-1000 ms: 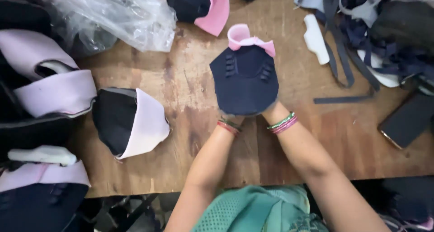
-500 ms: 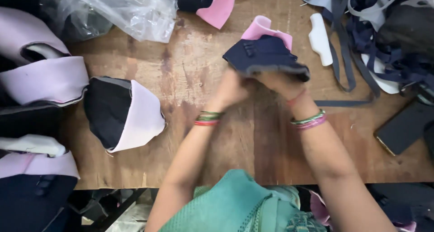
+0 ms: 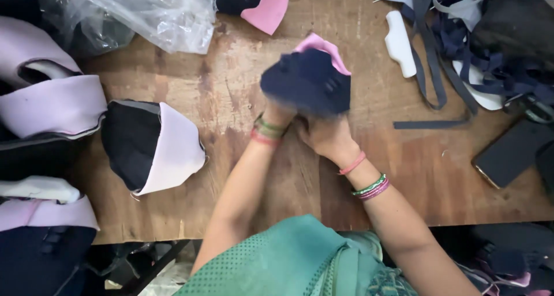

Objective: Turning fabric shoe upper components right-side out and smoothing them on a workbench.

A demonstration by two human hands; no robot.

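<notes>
Worn wooden table (image 3: 242, 94), scuffed pale patch mid-top. On it: crumpled clear plastic bag (image 3: 144, 10) top left, black-and-pink shoe upper (image 3: 151, 146) left of centre, more pink-lined uppers (image 3: 49, 97) stacked along left edge, another dark/pink upper (image 3: 254, 2) at top edge. Right side: white foam piece (image 3: 400, 43), tangle of dark straps (image 3: 461, 48), black phone (image 3: 511, 152) near the right edge.
</notes>
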